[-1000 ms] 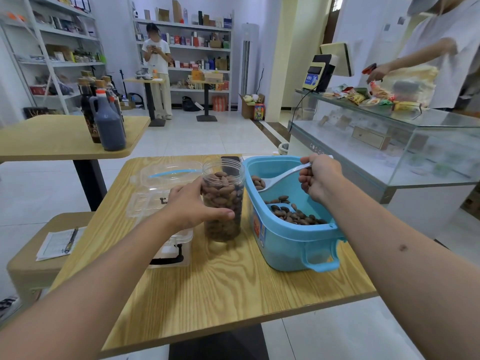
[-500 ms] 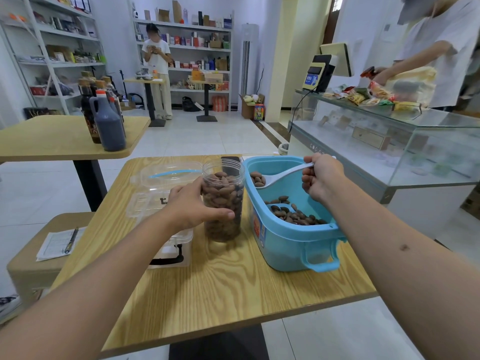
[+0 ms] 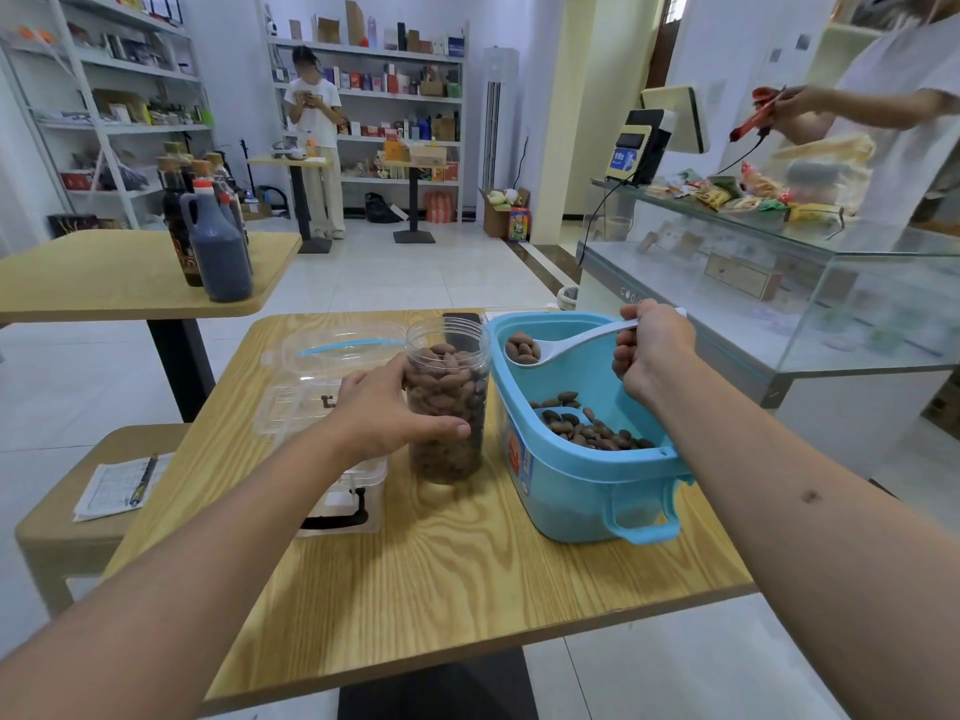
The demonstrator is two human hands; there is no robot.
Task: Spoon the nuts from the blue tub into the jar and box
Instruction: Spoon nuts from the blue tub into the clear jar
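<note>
- Fingers first: my left hand (image 3: 387, 407) is wrapped around the jar (image 3: 448, 402), thumb across the front, fingers curled round the far side. My right hand (image 3: 652, 348) is curled round the handle of the white spoon (image 3: 558, 346) in a fist grip.
- Progress — I'd say the jar is nearly done. Nuts are piled almost to the neck, so maybe room for this scoop and not much more.
- Spoon's loaded with a few nuts (image 3: 521, 349) and sits over the far end of the blue tub (image 3: 582, 491), just beside the jar's rim, not tipped yet.
- Tub has a thin layer of nuts along the near side — most of the bottom shows bare blue.
- Clear box (image 3: 332, 407) sits left of the jar, lid open, behind my left hand. Can't see any nuts in it, so that half looks untouched.
- Nuts are dark brown, smooth, oval-ish.
</note>
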